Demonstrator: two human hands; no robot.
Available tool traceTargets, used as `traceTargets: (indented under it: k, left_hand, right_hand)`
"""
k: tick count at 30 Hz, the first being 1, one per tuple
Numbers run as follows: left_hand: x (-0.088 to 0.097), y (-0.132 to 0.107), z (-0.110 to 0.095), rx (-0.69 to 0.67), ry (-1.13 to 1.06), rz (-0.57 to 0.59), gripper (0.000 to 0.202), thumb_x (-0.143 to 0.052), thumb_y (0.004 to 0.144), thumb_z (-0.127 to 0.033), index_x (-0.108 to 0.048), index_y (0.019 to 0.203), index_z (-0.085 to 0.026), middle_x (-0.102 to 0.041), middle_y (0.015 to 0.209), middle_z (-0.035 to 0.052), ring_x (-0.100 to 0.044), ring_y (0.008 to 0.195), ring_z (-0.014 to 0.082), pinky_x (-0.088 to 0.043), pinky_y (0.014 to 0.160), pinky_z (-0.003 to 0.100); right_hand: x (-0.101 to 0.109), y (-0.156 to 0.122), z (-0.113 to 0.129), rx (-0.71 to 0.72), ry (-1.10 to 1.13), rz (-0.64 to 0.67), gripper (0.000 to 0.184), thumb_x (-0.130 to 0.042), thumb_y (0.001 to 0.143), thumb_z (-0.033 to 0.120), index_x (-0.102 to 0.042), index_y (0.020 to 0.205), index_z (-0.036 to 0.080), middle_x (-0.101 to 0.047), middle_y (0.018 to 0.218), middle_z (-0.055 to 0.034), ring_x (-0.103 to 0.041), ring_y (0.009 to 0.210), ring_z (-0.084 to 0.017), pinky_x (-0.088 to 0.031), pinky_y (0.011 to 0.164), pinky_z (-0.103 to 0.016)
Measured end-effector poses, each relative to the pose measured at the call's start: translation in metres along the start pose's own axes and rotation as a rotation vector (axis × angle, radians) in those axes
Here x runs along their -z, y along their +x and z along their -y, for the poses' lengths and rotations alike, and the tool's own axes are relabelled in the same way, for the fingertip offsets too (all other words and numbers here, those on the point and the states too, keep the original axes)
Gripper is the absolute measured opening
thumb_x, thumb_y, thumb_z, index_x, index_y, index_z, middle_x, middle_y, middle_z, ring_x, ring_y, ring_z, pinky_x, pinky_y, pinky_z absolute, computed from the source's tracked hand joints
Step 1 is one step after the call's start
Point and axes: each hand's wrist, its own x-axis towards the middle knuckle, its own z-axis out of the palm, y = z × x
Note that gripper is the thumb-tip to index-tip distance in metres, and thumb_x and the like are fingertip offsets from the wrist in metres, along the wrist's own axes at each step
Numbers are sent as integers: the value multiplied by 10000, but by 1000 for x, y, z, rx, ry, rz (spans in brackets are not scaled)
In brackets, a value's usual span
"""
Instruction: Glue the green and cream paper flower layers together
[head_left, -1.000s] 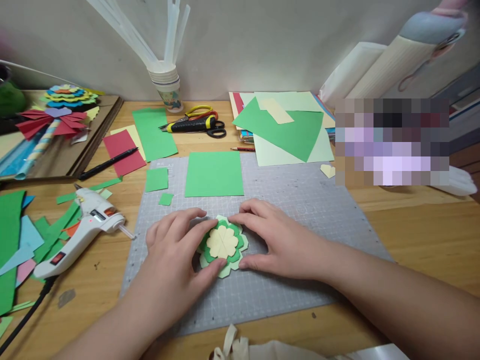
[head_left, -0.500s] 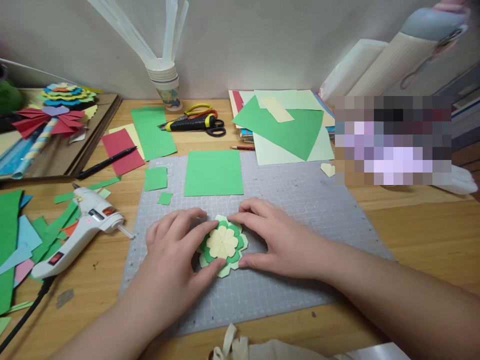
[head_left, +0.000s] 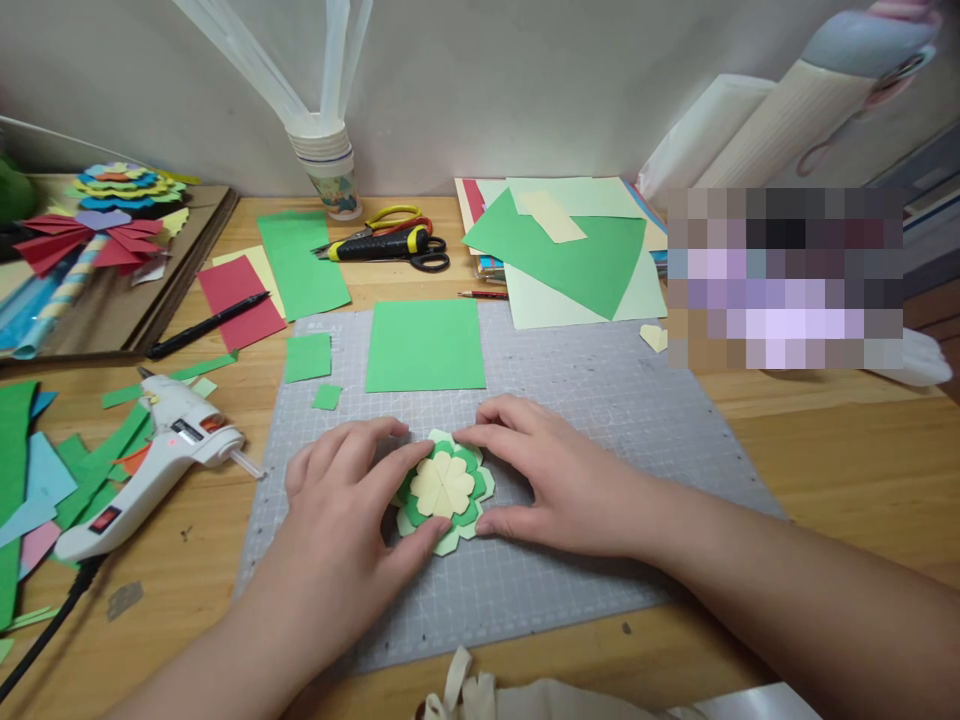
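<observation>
A layered paper flower (head_left: 445,490), cream on green on pale green, lies on the grey cutting mat (head_left: 600,420). My left hand (head_left: 341,520) rests on the mat at its left, with fingertips pressing the flower's left edge and thumb at its lower rim. My right hand (head_left: 559,480) rests at its right, with a fingertip on the flower's top edge and the thumb at the lower right. Both hands have their fingers spread and curved around the flower, pinning it to the mat.
A white glue gun (head_left: 150,460) lies left of the mat among paper scraps. A green paper square (head_left: 425,345) sits at the mat's far edge. Scissors and a cutter (head_left: 390,243), a black pen (head_left: 206,325), a cup of glue sticks (head_left: 326,165) and stacked coloured sheets (head_left: 577,255) lie behind.
Nothing has visibly moved on the mat; the view has only shifted slightly.
</observation>
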Motion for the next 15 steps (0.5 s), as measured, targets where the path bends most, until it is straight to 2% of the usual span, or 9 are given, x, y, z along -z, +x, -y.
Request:
traceTargets:
  k: [15]
  left_hand:
    - [1,1,0,13,-10,-6,414,-662,824,-382,-587,1219,-283,-573,1232,88,-498,1155,330,-363,917,522]
  right_hand:
    - [0,-1,-1,0,13,8,622,-757,759,458,-566,1284,186,-533,1220,-109,-502,1140,-258,-436,978,-431]
